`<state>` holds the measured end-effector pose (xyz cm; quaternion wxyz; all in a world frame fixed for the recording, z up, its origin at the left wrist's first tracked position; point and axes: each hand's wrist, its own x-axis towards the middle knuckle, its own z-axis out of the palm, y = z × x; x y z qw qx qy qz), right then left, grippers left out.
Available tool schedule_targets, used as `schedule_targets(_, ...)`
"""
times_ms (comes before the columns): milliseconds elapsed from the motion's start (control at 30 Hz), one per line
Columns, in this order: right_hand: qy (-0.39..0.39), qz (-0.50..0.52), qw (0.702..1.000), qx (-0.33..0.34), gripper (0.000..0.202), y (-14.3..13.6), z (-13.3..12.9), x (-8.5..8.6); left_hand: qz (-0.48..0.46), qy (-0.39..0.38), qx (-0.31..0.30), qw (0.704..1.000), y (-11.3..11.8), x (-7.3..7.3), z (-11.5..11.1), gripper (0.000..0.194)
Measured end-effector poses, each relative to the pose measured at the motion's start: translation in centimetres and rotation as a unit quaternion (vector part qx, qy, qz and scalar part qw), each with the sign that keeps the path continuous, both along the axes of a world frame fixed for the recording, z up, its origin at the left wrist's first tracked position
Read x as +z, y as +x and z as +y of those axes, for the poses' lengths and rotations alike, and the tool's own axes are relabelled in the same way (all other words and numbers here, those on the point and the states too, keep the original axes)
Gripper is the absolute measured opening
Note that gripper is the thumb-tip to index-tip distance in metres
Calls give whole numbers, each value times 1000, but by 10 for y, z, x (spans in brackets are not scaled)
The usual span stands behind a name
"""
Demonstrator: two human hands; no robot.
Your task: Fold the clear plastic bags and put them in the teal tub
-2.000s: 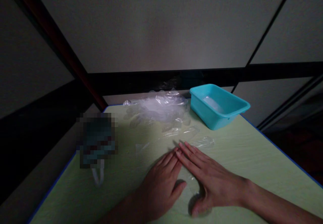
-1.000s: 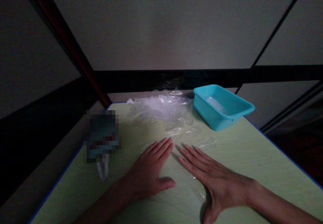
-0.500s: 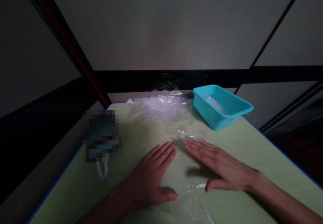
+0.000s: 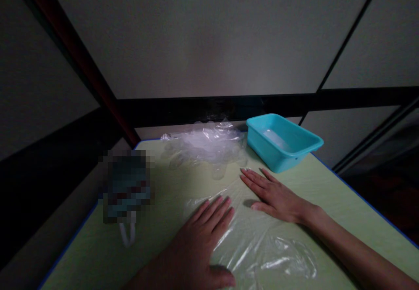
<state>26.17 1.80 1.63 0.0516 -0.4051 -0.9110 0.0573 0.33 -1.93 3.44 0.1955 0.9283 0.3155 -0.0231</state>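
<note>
Both hands lie flat on a clear plastic sheet (image 4: 253,248) at five o'clock in view.
The left hand (image 4: 203,237) has its fingers slightly parted, thumb out; the right hand (image 4: 278,197) also spreads its thumb. From the sheet, a clear plastic pile (image 4: 209,144) sits at eleven, a turquoise basin (image 4: 279,161) at one, a pixelated object (image 4: 127,185) at ten.

Clear plastic film (image 4: 262,250) — thin, glossy, wrinkled, bright streaks along creases. Heap of clear plastic (image 4: 209,141) likewise shiny, crumpled, cloudy white where layers overlap. Turquoise basin (image 4: 275,150): smooth plastic, soft sheen. Table (image 4: 163,185): smooth pale-green top, faintly streaked, low sheen. Pale panels (image 4: 212,41) look matt, finely grained — black band (image 4: 157,109) smooth, glossy, faintly reflective.
</note>
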Motion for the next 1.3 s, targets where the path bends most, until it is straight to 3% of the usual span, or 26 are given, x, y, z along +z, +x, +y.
schedule_targets(300,12,-1,1000,-11,67,0,-1,-1,14,-11,25,1000,-17,27,0,92)
schedule_targets(433,22,16,1000,-7,68,0,0,-5,4,20,30,999,4,37,13,84)
schedule_targets(567,24,26,999,-8,70,1,1,-8,-10,52,9,999,39,23,28,77)
schedule_targets(667,19,31,999,-5,70,1,1,-8,-24,71,7,997,47,3,34,74)
schedule_targets(800,15,37,999,-8,69,0,1,-6,-40,92,12,995,30,-11,35,67)
schedule_targets(1033,-7,34,999,-16,70,-1,0,-4,-58,71,69,993,-25,-16,30,61)
schedule_targets(1200,-25,99,995,-14,64,4,0,-2,-179,66,230,954,-45,-24,35,41)
schedule_targets(1300,-34,162,986,-29,55,7,-1,0,-231,73,273,931,-44,-23,39,25)
